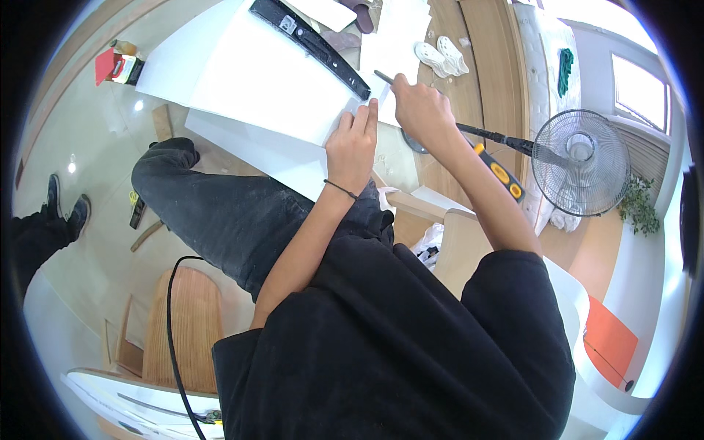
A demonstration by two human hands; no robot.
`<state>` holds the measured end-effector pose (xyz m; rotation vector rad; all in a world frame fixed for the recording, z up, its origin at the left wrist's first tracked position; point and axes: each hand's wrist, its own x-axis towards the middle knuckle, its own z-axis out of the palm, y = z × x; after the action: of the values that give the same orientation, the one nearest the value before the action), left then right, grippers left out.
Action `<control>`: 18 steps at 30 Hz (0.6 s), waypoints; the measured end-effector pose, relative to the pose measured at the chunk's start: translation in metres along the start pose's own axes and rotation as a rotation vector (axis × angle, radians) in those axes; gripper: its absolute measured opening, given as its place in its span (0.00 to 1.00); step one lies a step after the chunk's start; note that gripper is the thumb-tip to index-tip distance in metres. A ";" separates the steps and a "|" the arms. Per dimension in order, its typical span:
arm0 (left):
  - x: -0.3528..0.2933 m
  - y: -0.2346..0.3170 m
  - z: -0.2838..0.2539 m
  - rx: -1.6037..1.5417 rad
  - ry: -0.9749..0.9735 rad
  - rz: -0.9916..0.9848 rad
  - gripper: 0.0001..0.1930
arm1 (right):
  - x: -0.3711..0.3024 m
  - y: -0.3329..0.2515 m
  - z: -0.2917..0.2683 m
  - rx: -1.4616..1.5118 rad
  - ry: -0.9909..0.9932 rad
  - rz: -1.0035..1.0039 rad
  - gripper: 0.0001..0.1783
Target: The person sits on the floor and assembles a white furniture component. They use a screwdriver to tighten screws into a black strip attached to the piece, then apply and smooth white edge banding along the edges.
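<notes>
My left hand (pixel 353 143) lies with its fingers stretched out on the edge of a white board (pixel 253 88). Its fingertips are by the lower end of a long black bar (pixel 315 50) with a silvery fitting near the top. My right hand (pixel 425 111) is closed around a thin dark rod (pixel 383 76), whose tip sticks out to the left over the board's right side. Under my right forearm shows a yellow and black handle (pixel 501 176); I cannot tell whether it joins the rod.
A standing fan (pixel 581 163) is on the right, its dark pole reaching toward my right forearm. White clogs (pixel 441 57) lie on wood beyond my hands. Left on the floor are a wood strip (pixel 161 122) and another person's shoes (pixel 78 216). A black cable (pixel 171 323) runs at lower left.
</notes>
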<state>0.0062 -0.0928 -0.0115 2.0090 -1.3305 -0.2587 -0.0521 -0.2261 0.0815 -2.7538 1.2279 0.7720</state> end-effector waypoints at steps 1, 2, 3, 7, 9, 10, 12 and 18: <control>0.000 0.000 0.000 0.002 0.002 -0.004 0.31 | 0.001 0.001 0.001 0.008 -0.025 0.007 0.10; 0.001 -0.001 0.000 0.009 0.014 -0.007 0.31 | -0.001 0.001 0.002 0.008 -0.127 0.074 0.11; 0.001 -0.001 0.000 0.011 0.020 -0.006 0.31 | -0.001 0.001 0.002 0.031 -0.044 0.020 0.11; 0.000 0.000 0.001 0.006 -0.025 -0.003 0.31 | -0.003 0.001 0.000 0.000 -0.038 0.013 0.13; -0.002 0.000 0.001 0.006 0.004 0.008 0.32 | -0.002 0.001 -0.001 0.018 -0.054 0.025 0.13; -0.002 -0.001 0.001 0.010 0.020 0.008 0.32 | -0.002 0.001 -0.001 -0.016 -0.117 0.062 0.13; -0.002 -0.001 0.002 0.010 0.026 0.009 0.32 | 0.001 0.002 0.000 0.008 -0.058 0.022 0.13; -0.003 -0.002 0.003 0.025 0.002 0.008 0.32 | 0.004 0.004 0.001 0.005 -0.027 0.017 0.13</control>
<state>0.0044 -0.0914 -0.0154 2.0236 -1.3466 -0.2373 -0.0530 -0.2320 0.0799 -2.7234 1.2480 0.8035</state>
